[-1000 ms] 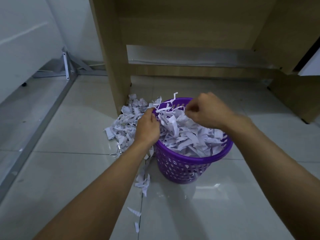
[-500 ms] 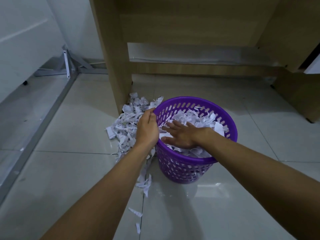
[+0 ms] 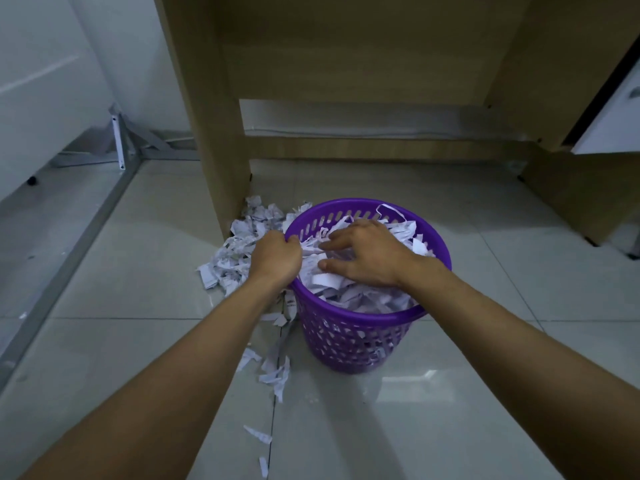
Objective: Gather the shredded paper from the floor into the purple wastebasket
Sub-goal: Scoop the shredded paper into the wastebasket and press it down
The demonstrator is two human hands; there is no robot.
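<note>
Head view: left hand (image 3: 277, 259) grips the purple wastebasket (image 3: 360, 336) rim; right hand (image 3: 369, 256), fingers spread flat, presses shredded paper (image 3: 349, 292) inside it. More shreds (image 3: 235, 254) lie on the floor beyond the left hand.

The floor (image 3: 485, 427) is pale glossy tile with thin grout lines. The purple wastebasket (image 3: 349, 344) stands upright on it near the middle. A heap of shredded paper (image 3: 235, 252) lies just left of the basket (against the foot of the wooden desk leg (image 3: 221, 168)), and looser strips (image 3: 277, 374) trail along the tile toward the near side. A grey metal rail (image 3: 69, 247) runs along the floor on the left
</note>
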